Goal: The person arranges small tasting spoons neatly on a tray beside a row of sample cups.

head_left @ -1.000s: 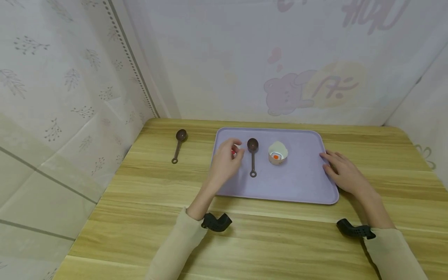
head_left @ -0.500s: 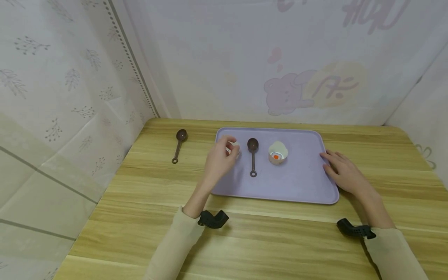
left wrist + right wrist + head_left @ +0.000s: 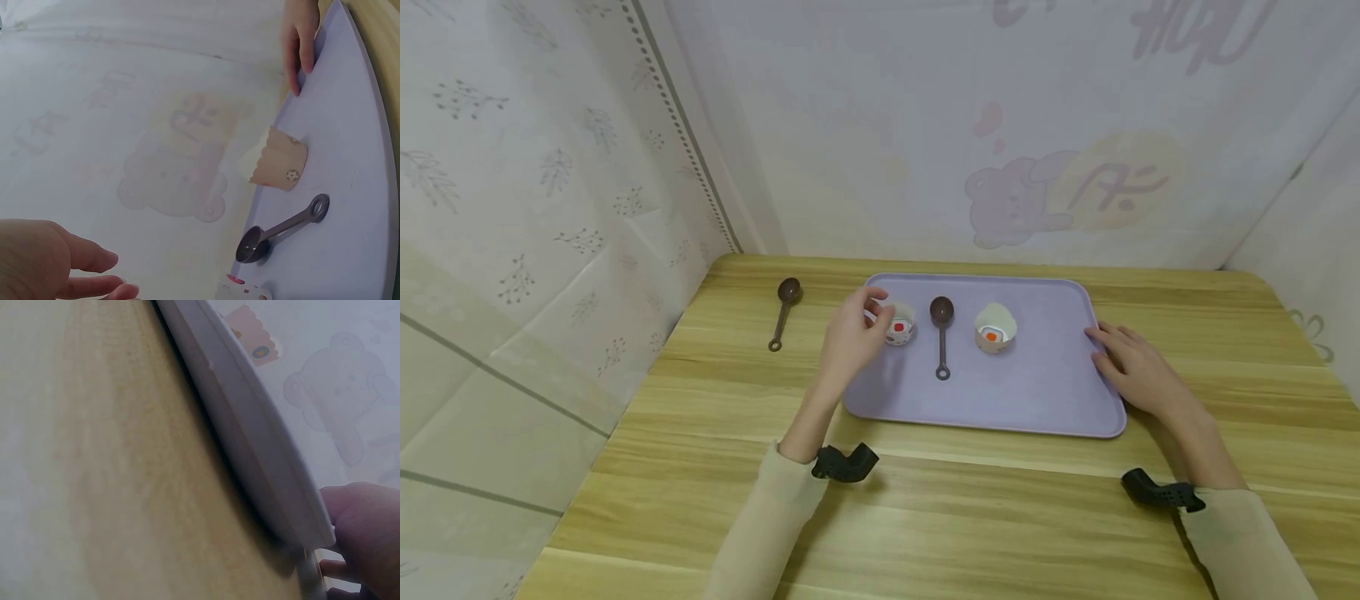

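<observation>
My left hand (image 3: 850, 337) hovers over the left side of the lavender tray (image 3: 1037, 396), fingers loosely bent with nothing between them. Right by its fingertips stands a small paper baking cup (image 3: 901, 336), white with a pattern and a red-marked piece inside. A brown measuring spoon (image 3: 942, 337) lies on the tray, bowl toward the back. Beyond it is a tan paper baking cup (image 3: 284, 162) with scalloped rim; a white piece with an orange mark (image 3: 992, 337) sits inside. My right hand (image 3: 1138, 371) rests at the tray's right edge, fingertips on the rim.
A second brown measuring spoon (image 3: 782, 312) lies on the wooden table (image 3: 985, 517), left of the tray. Patterned curtains (image 3: 850, 125) hang close behind the table and to its left.
My left hand has drawn away to the left, uncovering the white patterned cup with the red-marked piece. The right hand, tray and spoons have stayed put.
</observation>
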`<control>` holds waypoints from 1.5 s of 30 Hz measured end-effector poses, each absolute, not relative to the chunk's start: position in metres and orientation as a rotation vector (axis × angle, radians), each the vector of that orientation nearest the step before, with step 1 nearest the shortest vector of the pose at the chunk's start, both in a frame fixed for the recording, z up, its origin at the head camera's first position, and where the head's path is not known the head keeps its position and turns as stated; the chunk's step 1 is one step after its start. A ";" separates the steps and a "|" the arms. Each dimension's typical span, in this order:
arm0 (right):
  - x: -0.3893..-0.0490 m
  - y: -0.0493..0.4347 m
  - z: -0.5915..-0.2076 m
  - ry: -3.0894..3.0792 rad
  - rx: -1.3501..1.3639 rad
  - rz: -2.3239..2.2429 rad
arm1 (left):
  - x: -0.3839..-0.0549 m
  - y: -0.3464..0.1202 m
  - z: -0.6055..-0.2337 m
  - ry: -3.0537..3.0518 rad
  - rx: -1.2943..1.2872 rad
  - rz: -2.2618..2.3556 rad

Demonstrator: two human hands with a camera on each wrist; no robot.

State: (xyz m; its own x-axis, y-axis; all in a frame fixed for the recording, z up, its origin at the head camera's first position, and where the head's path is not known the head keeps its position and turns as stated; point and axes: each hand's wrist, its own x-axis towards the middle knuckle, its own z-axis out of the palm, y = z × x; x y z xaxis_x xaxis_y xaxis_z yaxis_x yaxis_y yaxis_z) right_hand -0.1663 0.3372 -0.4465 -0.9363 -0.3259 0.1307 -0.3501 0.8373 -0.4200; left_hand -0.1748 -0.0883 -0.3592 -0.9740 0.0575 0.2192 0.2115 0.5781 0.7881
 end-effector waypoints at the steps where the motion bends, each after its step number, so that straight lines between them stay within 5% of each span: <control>1: -0.166 0.337 -0.447 -2.959 0.545 0.694 | -0.175 -0.089 -0.359 -2.636 -0.223 -1.351; 45: -0.165 0.336 -0.443 -2.987 0.537 0.706 | -0.184 -0.128 -0.351 -2.542 -0.085 -1.453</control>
State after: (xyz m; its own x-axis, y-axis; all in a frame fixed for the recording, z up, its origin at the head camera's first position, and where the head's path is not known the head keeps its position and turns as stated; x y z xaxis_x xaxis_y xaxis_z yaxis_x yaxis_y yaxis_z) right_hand -0.1649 0.3359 -0.4429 -0.9402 -0.3246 0.1030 -0.3364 0.8379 -0.4299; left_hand -0.1843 -0.1279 -0.3515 -0.9758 -0.0547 0.2118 0.1548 0.5116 0.8452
